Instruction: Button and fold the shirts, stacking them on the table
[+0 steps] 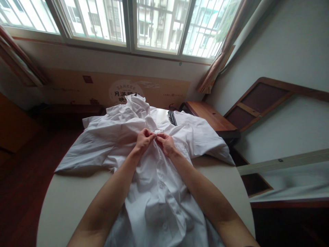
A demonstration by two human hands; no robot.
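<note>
A white shirt (154, 199) with a buttoned front lies spread and wrinkled, its lower part toward me and its sleeves out to both sides. My left hand (144, 139) pinches the front edge near the collar. Right beside it, my right hand (166, 142) pinches the same edge, and the fingertips of both hands nearly meet. Whatever small part sits between the fingertips is hidden. Buttons show along the front below my hands. A black-and-white striped piece (172, 118) lies just beyond my right hand.
The shirt rests on a round pale table (74, 195). More bunched white cloth (133, 106) lies at the far side. Behind the table are a wooden bench (210, 115), a printed cardboard panel (89, 85) and a barred window. A wooden frame leans at the right wall.
</note>
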